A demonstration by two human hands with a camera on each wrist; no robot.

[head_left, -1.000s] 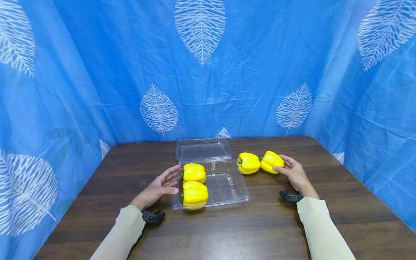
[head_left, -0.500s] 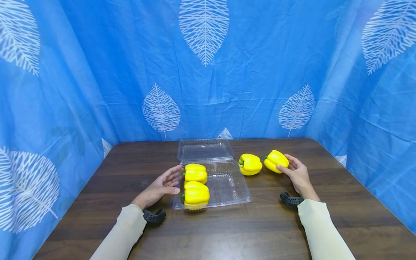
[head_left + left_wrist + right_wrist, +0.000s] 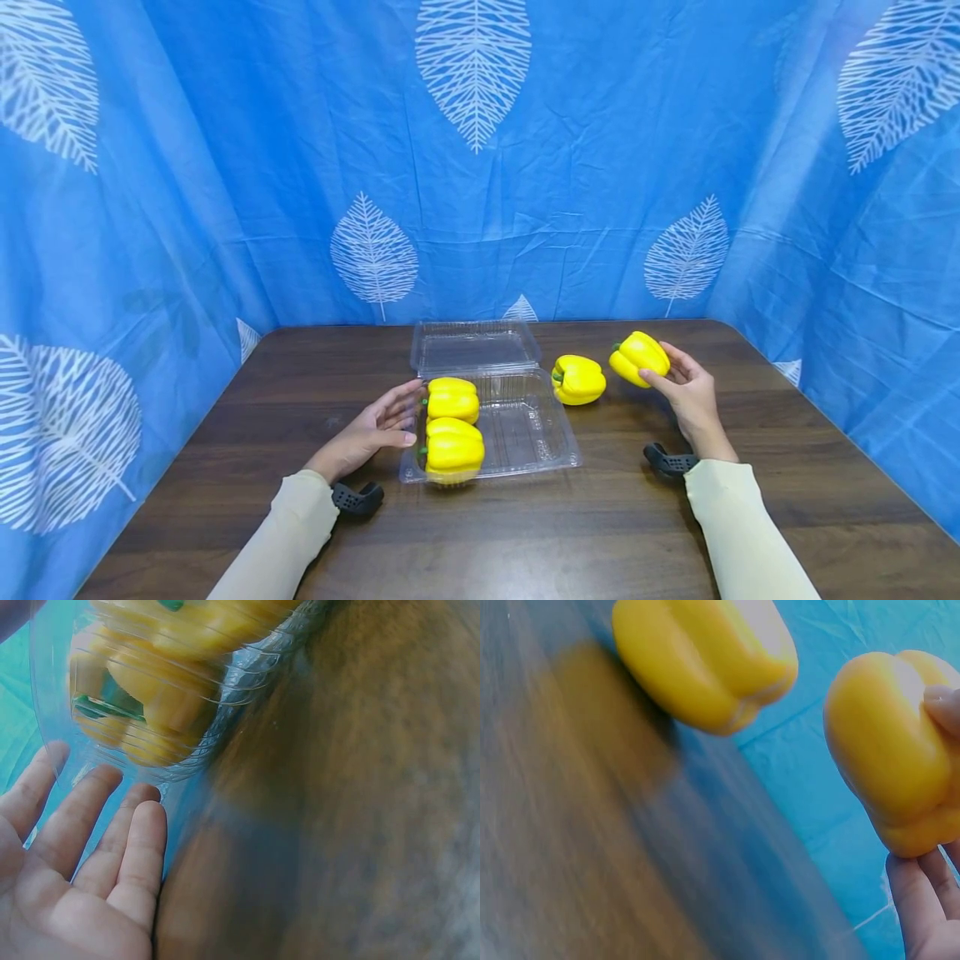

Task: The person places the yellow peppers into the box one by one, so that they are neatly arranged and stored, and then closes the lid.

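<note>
My right hand [image 3: 686, 392] grips a yellow bell pepper [image 3: 639, 357] [image 3: 889, 757] and holds it just above the table at the right. Another yellow pepper [image 3: 578, 380] [image 3: 705, 660] lies on the table between that hand and a clear plastic clamshell box [image 3: 525, 425], whose lid [image 3: 471, 344] is folded back. Two yellow peppers [image 3: 452, 399] [image 3: 453, 448] lie in the left half of the box. My left hand [image 3: 375, 429] [image 3: 82, 870] rests with straight fingers against the box's left wall and holds nothing.
The dark wooden table [image 3: 487, 533] is walled in by a blue curtain with white leaf prints [image 3: 472, 167] at the back and both sides. The right half of the box tray holds nothing.
My right hand has lifted the rightmost pepper off the table and drawn it away from the other loose pepper. The left hand and the box have stayed put.
</note>
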